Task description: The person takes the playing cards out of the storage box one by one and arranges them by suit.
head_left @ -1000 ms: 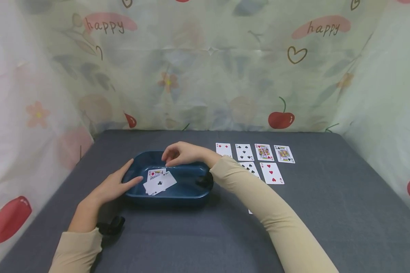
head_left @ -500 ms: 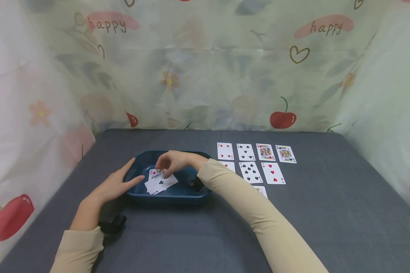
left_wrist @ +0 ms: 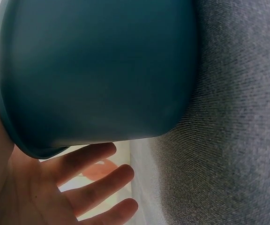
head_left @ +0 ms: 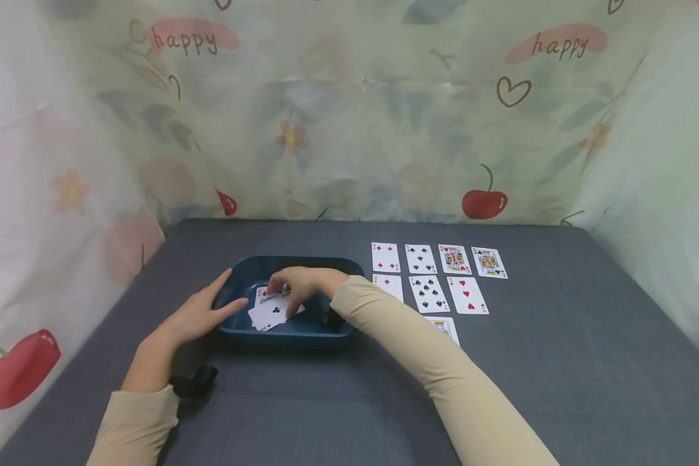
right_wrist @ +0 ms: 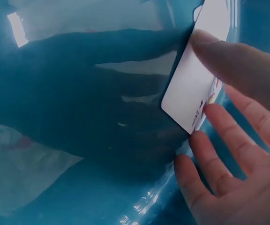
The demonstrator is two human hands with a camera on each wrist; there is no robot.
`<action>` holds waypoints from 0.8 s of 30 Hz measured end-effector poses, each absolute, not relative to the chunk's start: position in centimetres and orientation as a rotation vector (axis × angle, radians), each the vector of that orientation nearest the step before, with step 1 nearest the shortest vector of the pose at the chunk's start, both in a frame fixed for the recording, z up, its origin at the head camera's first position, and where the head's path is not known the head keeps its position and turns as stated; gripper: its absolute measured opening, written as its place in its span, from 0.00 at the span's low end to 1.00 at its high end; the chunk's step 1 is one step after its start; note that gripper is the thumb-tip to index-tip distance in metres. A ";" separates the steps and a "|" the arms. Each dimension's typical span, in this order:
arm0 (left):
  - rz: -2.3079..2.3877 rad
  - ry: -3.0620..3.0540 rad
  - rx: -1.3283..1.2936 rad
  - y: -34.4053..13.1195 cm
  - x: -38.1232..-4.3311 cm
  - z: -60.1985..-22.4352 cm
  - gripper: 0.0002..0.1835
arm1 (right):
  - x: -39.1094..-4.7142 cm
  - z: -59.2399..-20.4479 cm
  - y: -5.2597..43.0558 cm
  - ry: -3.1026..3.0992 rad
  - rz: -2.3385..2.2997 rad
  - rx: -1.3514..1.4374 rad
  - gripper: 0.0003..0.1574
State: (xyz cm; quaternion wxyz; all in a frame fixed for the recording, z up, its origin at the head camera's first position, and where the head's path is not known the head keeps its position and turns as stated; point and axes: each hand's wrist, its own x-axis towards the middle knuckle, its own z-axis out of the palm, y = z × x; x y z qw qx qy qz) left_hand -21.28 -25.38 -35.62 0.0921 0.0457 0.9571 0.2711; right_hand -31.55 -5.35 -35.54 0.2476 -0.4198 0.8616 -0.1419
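Observation:
A dark blue tray [head_left: 279, 336] stands on the table at left of centre. My left hand [head_left: 195, 314] rests on its left end, fingers extended and thumb over the rim; the left wrist view shows spread fingers past the tray's wall [left_wrist: 102, 70]. Inside the tray, a club playing card [head_left: 263, 314] overlaps a red-marked face card [head_left: 261, 294]. My right hand [head_left: 304, 285] reaches in from the right and pinches at the top card's edges. In the right wrist view, the thumb lies on the white card [right_wrist: 186, 89], with fingertips at its opposite edge.
Right of the tray, playing cards lie face up in rows, among them a four of diamonds [head_left: 386, 257], a seven of spades [head_left: 428, 294] and a king of hearts [head_left: 455, 259]. Another face card [head_left: 447, 327] is partly behind the right sleeve. A patterned curtain [head_left: 361, 149] surrounds the table.
My right hand has lowered from the tray's back side onto the cards, thumb now at the top card. More of the laid-out cards show past the sleeve. The left hand stays put.

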 end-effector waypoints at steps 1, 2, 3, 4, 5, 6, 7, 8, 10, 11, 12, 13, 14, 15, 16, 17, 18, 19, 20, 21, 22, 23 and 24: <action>0.806 2.843 0.136 -25.4 -21.3 -35.6 0.49 | -31.5 -35.5 -5.4 2.366 -0.368 -1.126 0.34; 0.807 2.843 0.136 -25.4 -21.3 -35.6 0.49 | -31.4 -35.5 -5.4 2.377 -0.362 -1.099 0.34; 0.807 2.843 0.137 -25.4 -21.3 -35.6 0.49 | -31.4 -35.6 -5.4 2.386 -0.352 -1.075 0.34; 0.808 2.844 0.137 -25.4 -21.3 -35.6 0.49 | -31.3 -35.6 -5.3 2.394 -0.339 -1.058 0.34; 0.808 2.846 0.138 -25.4 -21.3 -35.6 0.49 | -31.3 -35.6 -5.3 2.396 -0.337 -1.043 0.34; 0.807 2.848 0.139 -25.4 -21.3 -35.6 0.49 | -31.4 -35.6 -5.3 2.400 -0.336 -1.030 0.34; 0.808 2.850 0.140 -25.4 -21.3 -35.7 0.49 | -31.4 -35.6 -5.2 2.402 -0.344 -1.021 0.32; 0.808 2.851 0.139 -25.3 -21.3 -35.7 0.49 | -31.5 -35.7 -5.2 2.402 -0.350 -1.025 0.30; 0.808 2.852 0.136 -25.3 -21.3 -35.8 0.49 | -31.6 -35.6 -5.0 2.397 -0.367 -1.052 0.24; 0.807 2.854 0.136 -25.3 -21.3 -35.8 0.49 | -31.7 -35.5 -4.8 2.389 -0.384 -1.066 0.21; 0.805 2.854 0.135 -25.3 -21.3 -35.9 0.49 | -31.7 -35.5 -4.7 2.379 -0.402 -1.082 0.17; 0.803 2.855 0.135 -25.3 -21.4 -35.9 0.48 | -31.8 -35.4 -4.5 2.367 -0.421 -1.096 0.14; 0.799 2.857 0.135 -25.4 -21.4 -36.0 0.48 | -31.8 -35.3 -4.3 2.357 -0.434 -1.110 0.11; 0.794 2.857 0.134 -25.4 -21.4 -36.0 0.48 | -31.8 -35.1 -4.2 2.346 -0.454 -1.114 0.09; 0.791 2.858 0.135 -25.4 -21.4 -36.0 0.48 | -31.8 -35.0 -4.0 2.336 -0.484 -1.109 0.08; 0.790 2.858 0.136 -25.4 -21.4 -36.1 0.48 | -31.9 -34.8 -3.8 2.325 -0.517 -1.107 0.07; 0.788 2.858 0.135 -25.4 -21.4 -36.1 0.48 | -31.9 -34.6 -3.6 2.318 -0.553 -1.104 0.06; 0.785 2.859 0.136 -25.4 -21.5 -36.1 0.48 | -31.9 -34.4 -3.4 2.309 -0.594 -1.097 0.06; 0.783 2.857 0.134 -25.4 -21.5 -36.0 0.48 | -31.9 -34.2 -3.2 2.301 -0.634 -1.090 0.06; 0.782 2.858 0.133 -25.4 -21.5 -36.0 0.48 | -32.0 -33.9 -3.0 2.292 -0.677 -1.085 0.06; 0.781 2.858 0.130 -25.4 -21.5 -36.0 0.48 | -32.0 -33.7 -2.8 2.283 -0.721 -1.078 0.06; 0.779 2.860 0.129 -25.4 -21.5 -35.9 0.49 | -32.0 -33.4 -2.5 2.275 -0.759 -1.074 0.07; 0.777 2.862 0.126 -25.4 -21.5 -35.9 0.49 | -32.0 -33.2 -2.3 2.273 -0.789 -1.071 0.07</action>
